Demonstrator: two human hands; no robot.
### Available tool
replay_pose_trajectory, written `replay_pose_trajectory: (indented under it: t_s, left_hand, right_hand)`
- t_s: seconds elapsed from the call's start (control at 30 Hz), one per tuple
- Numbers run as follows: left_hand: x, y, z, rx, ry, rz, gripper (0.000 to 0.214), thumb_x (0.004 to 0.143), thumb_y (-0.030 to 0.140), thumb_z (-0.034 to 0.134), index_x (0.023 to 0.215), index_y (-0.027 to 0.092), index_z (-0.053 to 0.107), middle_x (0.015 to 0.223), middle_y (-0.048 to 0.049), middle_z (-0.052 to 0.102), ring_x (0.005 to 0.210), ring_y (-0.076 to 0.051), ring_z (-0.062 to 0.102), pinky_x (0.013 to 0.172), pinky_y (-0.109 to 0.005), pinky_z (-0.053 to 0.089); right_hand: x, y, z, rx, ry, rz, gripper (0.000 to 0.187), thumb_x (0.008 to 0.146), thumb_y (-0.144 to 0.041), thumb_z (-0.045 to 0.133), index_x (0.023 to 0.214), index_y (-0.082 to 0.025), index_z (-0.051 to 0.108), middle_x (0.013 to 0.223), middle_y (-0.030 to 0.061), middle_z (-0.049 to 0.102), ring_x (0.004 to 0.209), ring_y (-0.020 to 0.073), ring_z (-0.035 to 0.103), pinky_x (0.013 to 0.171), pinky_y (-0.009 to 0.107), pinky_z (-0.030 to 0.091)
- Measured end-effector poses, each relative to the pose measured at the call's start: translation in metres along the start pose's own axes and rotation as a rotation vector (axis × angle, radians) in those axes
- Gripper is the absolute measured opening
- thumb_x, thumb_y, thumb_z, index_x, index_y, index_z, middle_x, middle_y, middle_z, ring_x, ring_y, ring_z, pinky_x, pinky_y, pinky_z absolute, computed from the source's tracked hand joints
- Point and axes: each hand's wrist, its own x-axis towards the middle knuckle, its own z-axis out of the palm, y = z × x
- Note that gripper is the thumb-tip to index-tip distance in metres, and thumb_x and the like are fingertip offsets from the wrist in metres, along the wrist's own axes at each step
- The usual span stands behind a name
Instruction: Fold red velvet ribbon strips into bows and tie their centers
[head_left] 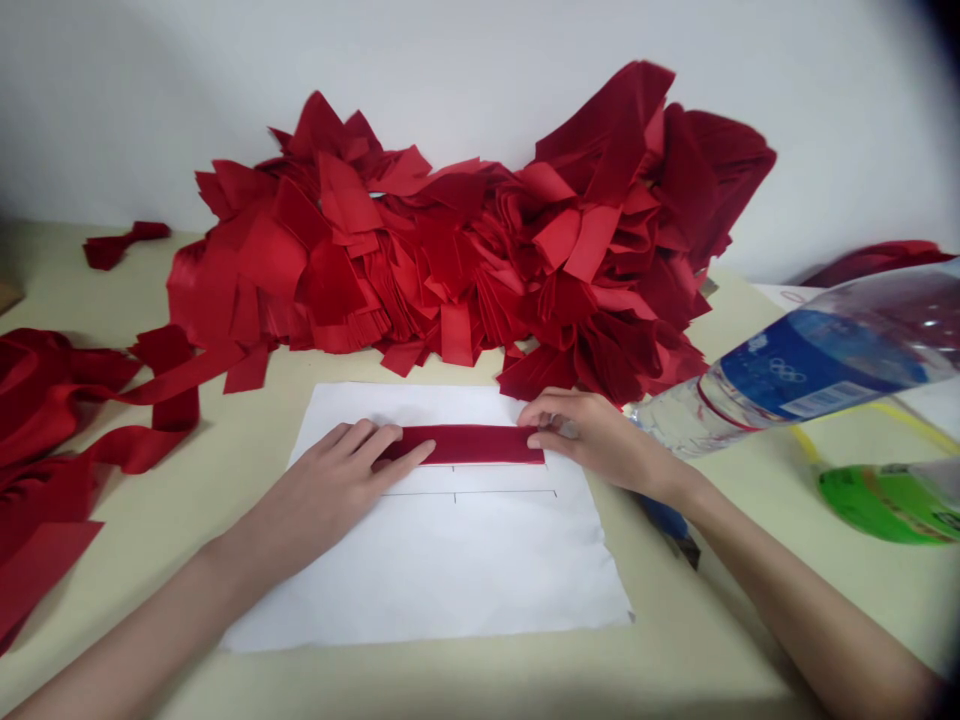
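Note:
A red ribbon strip (480,446) lies lengthwise on a white paper sheet (442,570) with thin ruled lines and short tick marks. My left hand (345,480) rests over the strip's left end, thumb stretched along it and fingers laid down, hiding that end. At the other end, my right hand (592,435) has its thumb and forefinger closed on the ribbon's edge. Something pale and shiny shows among the right hand's curled fingers; I cannot make out what it is.
Behind the paper a large heap of cut red ribbon pieces (442,250) stands against the wall. Long loose ribbon (45,400) trails at the left. A tilted clear bottle with a blue label (825,360) and a green-labelled item (885,500) are at the right. A dark blue object lies partly under my right wrist.

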Motion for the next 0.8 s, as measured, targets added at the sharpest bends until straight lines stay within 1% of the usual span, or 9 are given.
replay_pose_trajectory:
  t_s: [0.13,0.33,0.47,0.57,0.67,0.8]
  left_hand:
    - [0.0018,0.0015,-0.0020,0.016,0.007,-0.001,0.072,0.079,-0.005,0.032,0.143,0.024,0.020,0.115,-0.0117,0.053,0.103,-0.027,0.048,0.086,-0.041,0.043]
    - [0.0034,0.0022,-0.0020,0.038,-0.016,0.009,0.073,0.076,-0.007,0.034,0.142,0.023,0.024,0.115,-0.0136,0.051,0.099,-0.028,0.048,0.083,-0.041,0.043]
    - [0.0041,0.0021,-0.0010,0.048,-0.018,0.009,0.073,0.076,-0.006,0.034,0.142,0.023,0.025,0.112,-0.0134,0.052,0.097,-0.028,0.048,0.082,-0.041,0.043]
    - [0.0045,0.0025,-0.0016,0.054,-0.021,0.009,0.073,0.076,-0.006,0.035,0.142,0.023,0.025,0.112,-0.0130,0.052,0.097,-0.028,0.048,0.082,-0.040,0.043]
    - [0.0048,0.0032,-0.0024,0.064,-0.021,0.012,0.072,0.076,-0.006,0.036,0.142,0.023,0.025,0.112,-0.0130,0.052,0.098,-0.028,0.048,0.082,-0.040,0.043]
    - [0.0055,0.0039,-0.0019,0.076,-0.015,0.009,0.072,0.076,-0.005,0.037,0.142,0.022,0.026,0.113,-0.0137,0.051,0.097,-0.028,0.048,0.082,-0.041,0.043]
  right_hand:
    - [0.0001,-0.0002,-0.0001,0.010,-0.002,0.002,0.006,0.079,-0.021,0.056,0.083,-0.019,0.062,0.083,0.0029,0.061,0.071,0.0133,0.057,0.066,0.025,0.045]
    - [-0.0012,0.0036,0.0028,-0.011,0.036,0.003,0.010,0.080,-0.019,0.056,0.089,-0.019,0.060,0.086,0.0028,0.060,0.074,0.0133,0.057,0.068,0.025,0.046]
    - [-0.0038,0.0044,0.0037,-0.065,0.045,-0.040,0.010,0.084,-0.019,0.052,0.091,-0.020,0.058,0.089,0.0026,0.059,0.075,0.0136,0.056,0.072,0.027,0.044]
    - [-0.0064,0.0025,0.0021,-0.072,0.028,-0.106,0.009,0.087,-0.021,0.049,0.089,-0.021,0.057,0.099,0.0039,0.059,0.083,0.0147,0.057,0.079,0.029,0.042]
    - [-0.0082,0.0018,-0.0006,-0.066,-0.031,-0.168,0.008,0.087,-0.024,0.051,0.088,-0.021,0.058,0.102,0.0038,0.059,0.093,0.0168,0.056,0.084,0.030,0.041]
    - [-0.0091,0.0056,-0.0028,-0.062,-0.057,-0.180,0.008,0.086,-0.022,0.052,0.090,-0.021,0.059,0.105,0.0030,0.059,0.095,0.0164,0.056,0.084,0.030,0.041]
